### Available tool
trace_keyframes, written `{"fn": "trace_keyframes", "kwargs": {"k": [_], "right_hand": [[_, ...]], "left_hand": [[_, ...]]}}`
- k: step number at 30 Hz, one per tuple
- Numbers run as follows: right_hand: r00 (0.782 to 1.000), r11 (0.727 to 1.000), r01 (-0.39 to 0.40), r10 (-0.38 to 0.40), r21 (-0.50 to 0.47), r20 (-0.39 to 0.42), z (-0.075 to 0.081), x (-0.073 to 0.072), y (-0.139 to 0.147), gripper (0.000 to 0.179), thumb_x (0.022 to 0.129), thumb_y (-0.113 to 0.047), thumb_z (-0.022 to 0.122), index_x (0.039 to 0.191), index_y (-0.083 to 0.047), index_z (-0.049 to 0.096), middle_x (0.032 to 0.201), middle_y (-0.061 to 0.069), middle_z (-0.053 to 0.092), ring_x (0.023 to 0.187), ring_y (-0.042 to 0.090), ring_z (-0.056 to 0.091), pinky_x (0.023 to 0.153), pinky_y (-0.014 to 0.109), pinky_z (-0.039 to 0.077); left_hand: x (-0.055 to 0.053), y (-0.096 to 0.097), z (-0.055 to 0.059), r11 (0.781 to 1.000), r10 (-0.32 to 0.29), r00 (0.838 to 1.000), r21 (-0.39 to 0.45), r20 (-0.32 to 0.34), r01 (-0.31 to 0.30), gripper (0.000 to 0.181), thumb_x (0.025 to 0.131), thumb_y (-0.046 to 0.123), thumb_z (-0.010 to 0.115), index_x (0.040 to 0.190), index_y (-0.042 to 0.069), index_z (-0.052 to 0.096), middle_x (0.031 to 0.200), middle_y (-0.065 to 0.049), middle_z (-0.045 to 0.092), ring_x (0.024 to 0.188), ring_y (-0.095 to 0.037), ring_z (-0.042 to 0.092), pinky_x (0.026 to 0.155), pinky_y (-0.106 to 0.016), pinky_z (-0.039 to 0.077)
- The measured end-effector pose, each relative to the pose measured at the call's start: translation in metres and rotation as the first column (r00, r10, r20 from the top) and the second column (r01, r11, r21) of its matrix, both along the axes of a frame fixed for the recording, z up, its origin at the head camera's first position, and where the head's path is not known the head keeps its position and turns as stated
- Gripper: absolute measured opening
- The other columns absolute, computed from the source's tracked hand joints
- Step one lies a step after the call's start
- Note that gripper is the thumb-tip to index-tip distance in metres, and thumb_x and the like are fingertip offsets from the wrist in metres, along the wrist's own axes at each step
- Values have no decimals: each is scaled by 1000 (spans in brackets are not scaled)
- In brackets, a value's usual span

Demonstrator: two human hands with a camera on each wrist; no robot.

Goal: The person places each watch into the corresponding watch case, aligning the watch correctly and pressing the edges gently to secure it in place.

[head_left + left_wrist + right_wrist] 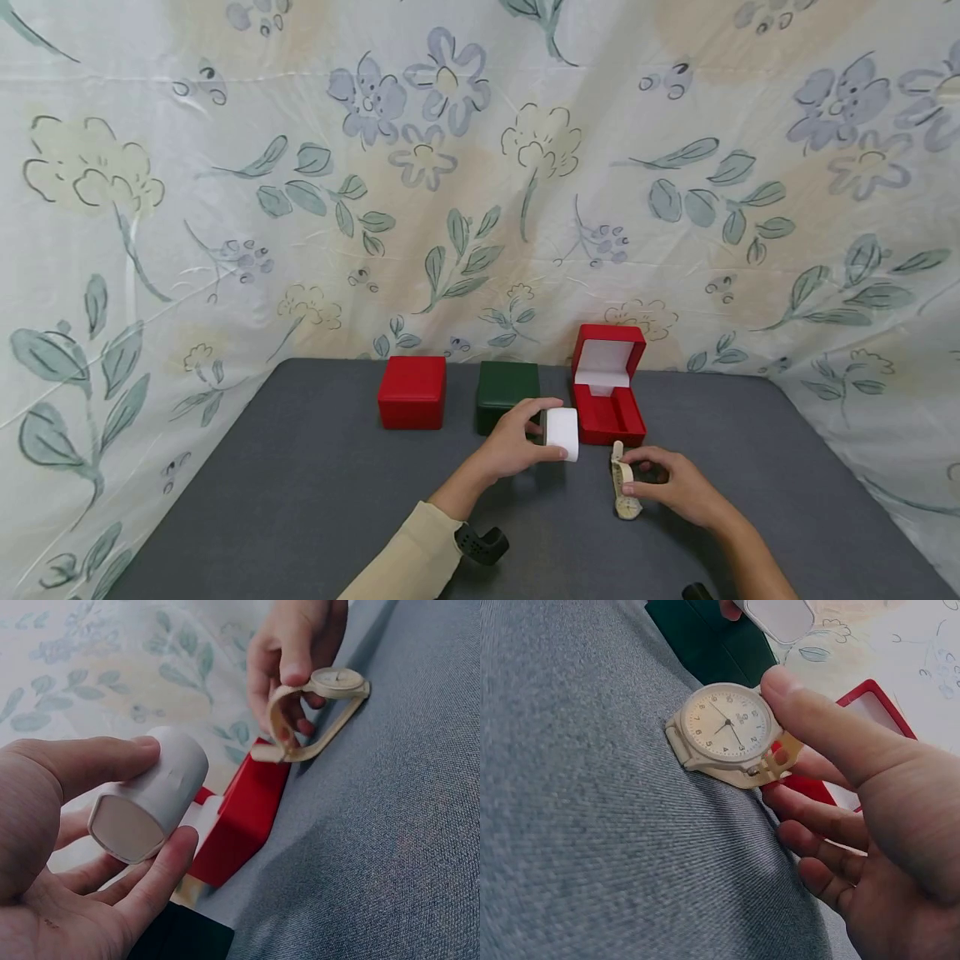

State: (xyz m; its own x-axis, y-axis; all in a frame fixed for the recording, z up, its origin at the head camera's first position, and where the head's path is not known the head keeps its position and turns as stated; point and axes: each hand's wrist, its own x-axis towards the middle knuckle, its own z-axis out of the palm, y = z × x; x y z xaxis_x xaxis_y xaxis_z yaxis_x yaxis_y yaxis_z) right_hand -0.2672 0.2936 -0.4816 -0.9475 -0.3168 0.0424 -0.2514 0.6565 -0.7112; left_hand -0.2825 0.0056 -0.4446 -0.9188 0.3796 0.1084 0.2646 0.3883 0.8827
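Observation:
In the head view my left hand pinches a white watch cushion between thumb and fingers, in front of the green box. The left wrist view shows the cushion as a rounded roll with a flat end. To its right, my right hand holds a cream wristwatch by its strap, low over the table. Its round pale dial faces up in the right wrist view, and the strap forms a loop. Just behind the watch stands an open red watch box, its lid raised over a red, divided inside.
A closed red box stands at the back left on the dark grey table. Between it and the open box is a dark green box, partly behind my left hand. A floral curtain hangs along the table's back edge.

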Motion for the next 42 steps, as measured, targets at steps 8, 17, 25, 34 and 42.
{"fn": "trace_keyframes", "kwargs": {"k": [8, 17, 25, 34, 42], "right_hand": [[1000, 994, 21, -22, -103, -6, 0, -1, -3, 36, 83, -29, 74, 112, -11, 63, 107, 7, 66, 92, 9, 60, 76, 20, 53], [993, 976, 53, -73, -211, -89, 7, -4, -22, 29, 91, -28, 66, 114, -11, 65, 107, 9, 68, 89, 6, 62, 78, 21, 54], [990, 956, 116, -132, -269, -41, 20, -8, -49, 34, 96, -34, 58, 118, -9, 65, 111, 11, 67, 92, 14, 58, 77, 23, 54], [993, 924, 118, -120, -363, 17, 14, -13, -66, 36, 98, -31, 55, 122, -6, 61, 108, 14, 64, 85, 14, 59, 70, 25, 55], [985, 899, 172, -142, -403, 102, 12, -14, -79, 44, 100, -33, 52, 127, 1, 58, 99, 14, 62, 76, 18, 61, 60, 34, 59]], "left_hand": [[0, 0, 1, 1000, -5, 1000, -4, 3, 5, 63, 79, 24, 80, 135, 34, 51, 135, 1, 51, 107, -20, 55, 78, -33, 53], [-3, -5, -3, 979, -203, 979, -26, -11, 202, 69, 78, 15, 81, 138, 28, 50, 133, 1, 52, 102, -12, 56, 76, -22, 56], [-3, -10, 0, 955, -291, 954, -87, -74, 284, 68, 79, 16, 80, 137, 33, 49, 136, 2, 51, 106, -10, 57, 79, -19, 54], [-5, -11, 0, 960, -264, 960, -117, -91, 253, 69, 77, 15, 81, 136, 35, 49, 132, 1, 53, 107, -12, 59, 78, -18, 53], [-1, -7, 2, 945, -262, 951, -241, -162, 220, 70, 78, 18, 81, 138, 31, 48, 132, 2, 56, 107, -10, 57, 79, -20, 54]]}}
